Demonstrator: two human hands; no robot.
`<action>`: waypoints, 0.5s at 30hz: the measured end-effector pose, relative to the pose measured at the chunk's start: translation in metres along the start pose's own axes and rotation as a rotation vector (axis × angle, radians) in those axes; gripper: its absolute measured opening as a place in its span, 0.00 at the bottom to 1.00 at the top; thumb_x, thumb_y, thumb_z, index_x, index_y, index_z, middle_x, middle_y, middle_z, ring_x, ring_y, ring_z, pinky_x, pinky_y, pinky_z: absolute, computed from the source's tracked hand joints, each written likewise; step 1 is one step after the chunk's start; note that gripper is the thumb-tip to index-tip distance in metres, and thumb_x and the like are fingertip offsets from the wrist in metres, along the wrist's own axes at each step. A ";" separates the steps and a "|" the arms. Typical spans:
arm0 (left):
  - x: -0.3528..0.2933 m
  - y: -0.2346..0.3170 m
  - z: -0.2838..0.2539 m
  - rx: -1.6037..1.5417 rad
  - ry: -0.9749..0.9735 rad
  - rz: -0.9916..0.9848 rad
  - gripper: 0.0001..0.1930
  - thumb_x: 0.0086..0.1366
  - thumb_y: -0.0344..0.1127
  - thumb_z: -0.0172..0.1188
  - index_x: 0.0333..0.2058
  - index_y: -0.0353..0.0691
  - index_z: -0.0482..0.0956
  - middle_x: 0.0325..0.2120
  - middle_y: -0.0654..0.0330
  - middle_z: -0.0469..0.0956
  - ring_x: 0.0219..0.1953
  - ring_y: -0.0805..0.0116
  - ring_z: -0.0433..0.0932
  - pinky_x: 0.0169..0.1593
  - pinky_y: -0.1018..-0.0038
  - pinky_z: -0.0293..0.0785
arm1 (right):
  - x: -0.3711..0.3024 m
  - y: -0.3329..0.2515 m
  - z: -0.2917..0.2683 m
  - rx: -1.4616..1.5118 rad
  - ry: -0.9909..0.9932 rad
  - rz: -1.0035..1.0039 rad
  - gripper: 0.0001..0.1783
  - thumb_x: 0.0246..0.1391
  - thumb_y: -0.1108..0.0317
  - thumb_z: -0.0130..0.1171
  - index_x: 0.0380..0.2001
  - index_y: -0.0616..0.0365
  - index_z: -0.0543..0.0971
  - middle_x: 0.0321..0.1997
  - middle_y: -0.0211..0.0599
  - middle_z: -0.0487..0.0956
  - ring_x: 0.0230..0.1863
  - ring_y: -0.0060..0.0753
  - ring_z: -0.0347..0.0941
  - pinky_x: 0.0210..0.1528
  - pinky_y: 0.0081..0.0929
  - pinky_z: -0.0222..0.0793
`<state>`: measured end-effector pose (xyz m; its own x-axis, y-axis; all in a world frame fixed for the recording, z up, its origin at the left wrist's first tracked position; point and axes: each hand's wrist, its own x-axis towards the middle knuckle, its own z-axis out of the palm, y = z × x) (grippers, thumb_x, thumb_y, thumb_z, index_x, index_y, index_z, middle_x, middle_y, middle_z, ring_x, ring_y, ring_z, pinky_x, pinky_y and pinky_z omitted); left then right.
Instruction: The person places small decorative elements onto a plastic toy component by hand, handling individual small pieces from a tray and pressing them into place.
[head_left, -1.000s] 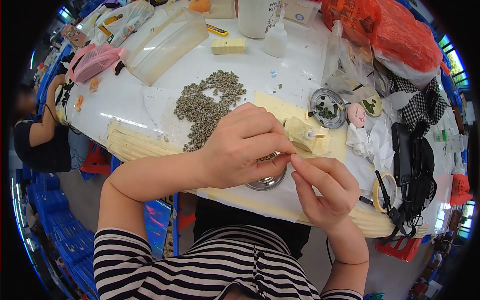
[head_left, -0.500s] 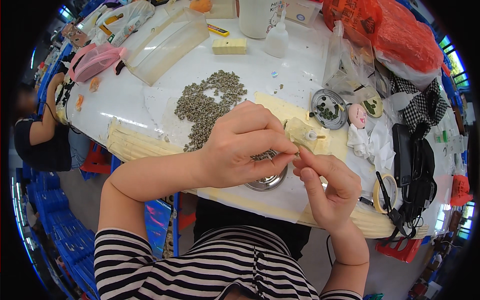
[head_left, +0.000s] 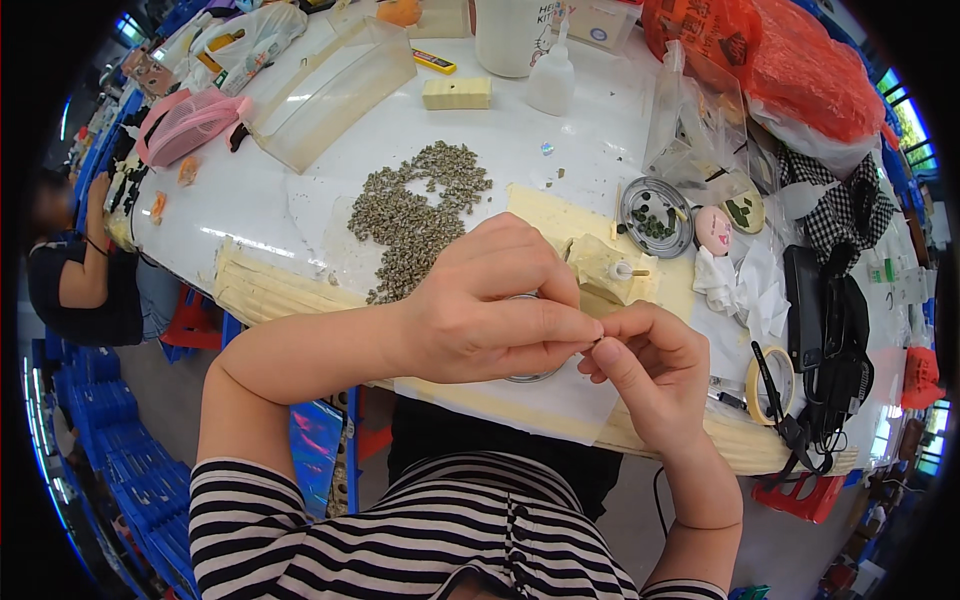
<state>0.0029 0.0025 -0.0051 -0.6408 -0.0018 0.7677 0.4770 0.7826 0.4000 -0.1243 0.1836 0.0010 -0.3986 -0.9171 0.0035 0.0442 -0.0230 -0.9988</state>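
Observation:
Above the front of the table, my left hand (head_left: 490, 310) and my right hand (head_left: 660, 375) meet fingertip to fingertip, both in a pinch. A tiny dark bit shows between the tips; it is too small and covered to name. Under my left hand sits a shiny metal bowl (head_left: 535, 377), mostly hidden. Just beyond the hands stands a pale yellow block (head_left: 598, 268) with a white-collared peg (head_left: 622, 271) sticking out. A heap of small grey metal pieces (head_left: 400, 235) is spread beyond my left hand.
To the right are a round metal dish (head_left: 628, 207) of dark green pieces, a pink round thing (head_left: 713, 230), white tissue (head_left: 740, 290) and a tape roll (head_left: 754, 385). Farther back stand a squeeze bottle (head_left: 550, 82), a wooden block (head_left: 457, 94) and red bags (head_left: 800, 85). Another person (head_left: 85, 275) sits at left.
My joined fingertips have come down slightly toward me, and my right fingers have curled in more. My left hand now covers more of the metal bowl. At far left, the other person's arm has moved.

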 end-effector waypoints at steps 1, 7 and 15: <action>0.000 0.000 0.000 0.003 0.001 0.002 0.15 0.46 0.27 0.75 0.35 0.44 0.86 0.28 0.69 0.78 0.28 0.70 0.75 0.32 0.74 0.65 | 0.000 0.001 0.000 -0.013 0.014 -0.009 0.06 0.58 0.75 0.65 0.38 0.66 0.80 0.32 0.31 0.82 0.30 0.18 0.77 0.35 0.17 0.73; 0.001 0.000 0.003 0.029 0.005 -0.004 0.14 0.44 0.26 0.75 0.33 0.42 0.85 0.27 0.67 0.77 0.27 0.69 0.74 0.31 0.73 0.65 | 0.003 0.004 0.003 -0.399 0.133 -0.392 0.06 0.49 0.79 0.70 0.31 0.65 0.81 0.28 0.34 0.81 0.26 0.20 0.76 0.29 0.17 0.71; 0.000 -0.001 0.003 0.036 -0.018 -0.095 0.14 0.43 0.27 0.74 0.31 0.43 0.84 0.26 0.66 0.76 0.28 0.68 0.74 0.31 0.73 0.66 | 0.007 0.003 0.007 -0.594 0.157 -0.622 0.12 0.43 0.80 0.71 0.34 0.62 0.84 0.29 0.36 0.82 0.25 0.27 0.77 0.26 0.20 0.71</action>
<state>0.0004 0.0040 -0.0067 -0.6932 -0.0658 0.7178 0.3922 0.8011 0.4522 -0.1206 0.1746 -0.0019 -0.3150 -0.7409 0.5932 -0.6903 -0.2501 -0.6789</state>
